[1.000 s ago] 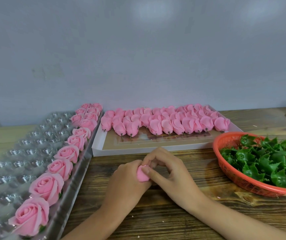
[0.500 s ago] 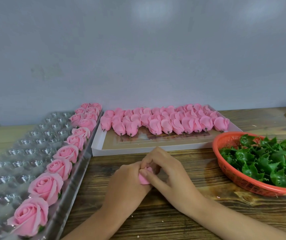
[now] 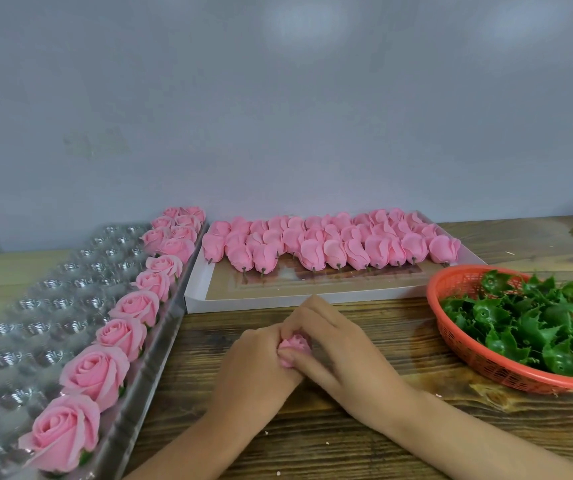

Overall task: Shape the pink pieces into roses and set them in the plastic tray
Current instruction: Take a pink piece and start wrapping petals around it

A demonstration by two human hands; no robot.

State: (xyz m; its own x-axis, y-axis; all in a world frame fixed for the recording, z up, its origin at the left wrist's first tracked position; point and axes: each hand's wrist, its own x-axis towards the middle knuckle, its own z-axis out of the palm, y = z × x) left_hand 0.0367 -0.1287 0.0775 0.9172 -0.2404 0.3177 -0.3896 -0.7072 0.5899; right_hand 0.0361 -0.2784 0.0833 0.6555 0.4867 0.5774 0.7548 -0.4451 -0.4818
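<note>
A small pink piece point(image 3: 294, 345) sits between both hands over the wooden table, its petals showing at the top. My left hand point(image 3: 256, 368) grips it from the left with curled fingers. My right hand point(image 3: 333, 351) pinches it from the right, thumb pressed on its lower side. The clear plastic tray point(image 3: 35, 313) lies at the left, with several finished pink roses point(image 3: 94, 370) lined along its right edge. Several unshaped pink pieces point(image 3: 330, 245) lie in rows on a white flat box point(image 3: 278, 299) behind my hands.
An orange basket point(image 3: 479, 358) of green leaf parts point(image 3: 534, 323) stands at the right. A grey wall closes the back. Bare wooden table point(image 3: 364, 438) stretches under my forearms toward the front edge.
Both hands have closed tighter round the pink piece and turned it, so its petal top now shows between the fingers. Nothing else has moved.
</note>
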